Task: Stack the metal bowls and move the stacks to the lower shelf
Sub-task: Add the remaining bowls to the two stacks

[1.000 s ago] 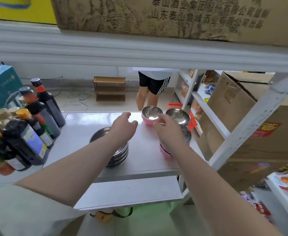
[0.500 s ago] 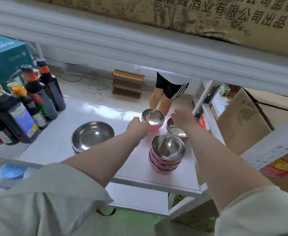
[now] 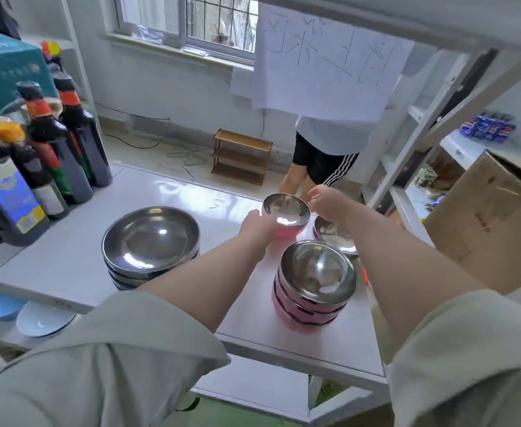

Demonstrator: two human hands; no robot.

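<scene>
At the shelf's far edge, my left hand and right hand clasp the lone pink bowl; next, nest it squarely onto the pink stack.

1. Two hands reach over the white shelf: the left hand and the right hand.
2. Two stacks of metal bowls: one stack of wide bowls and one stack of pink-sided bowls; how many bowls sit in each cannot be told for sure.
3. Two single bowls beyond them: a small pink-sided bowl and a bowl partly hidden behind the right forearm.
4. At least five dark sauce bottles at the left.
5. Two pale blue dishes on the level below.
6. One cardboard box at the right.
7. One small wooden rack on the floor.
8. One other person standing behind.
</scene>
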